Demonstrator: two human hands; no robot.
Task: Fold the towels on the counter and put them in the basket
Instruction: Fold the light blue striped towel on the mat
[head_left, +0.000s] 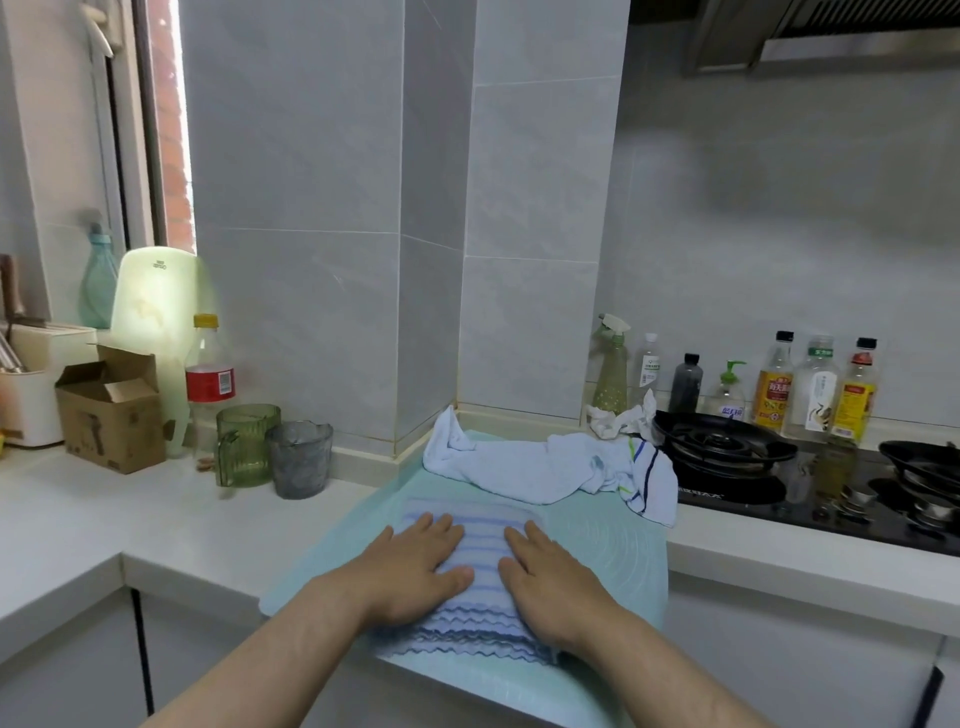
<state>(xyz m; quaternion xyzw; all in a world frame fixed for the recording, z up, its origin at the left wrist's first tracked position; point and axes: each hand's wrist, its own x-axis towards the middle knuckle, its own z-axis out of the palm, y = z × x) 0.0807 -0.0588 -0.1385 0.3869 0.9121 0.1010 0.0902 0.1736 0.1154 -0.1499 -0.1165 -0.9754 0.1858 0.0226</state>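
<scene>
- On the green mat (597, 535), the folded striped towel (480, 525) is pressed flat under the left hand (415, 561) and right hand (550, 571), fingers straight, nothing gripped.
- Smoothing the fold is judged in hand; next, it must be gripped and carried to the basket, unseen.
- Its long axis seems to run away from the person, layered edges nearest.

towel (480, 551) on mat (597, 540), stove (779, 467) right
</scene>
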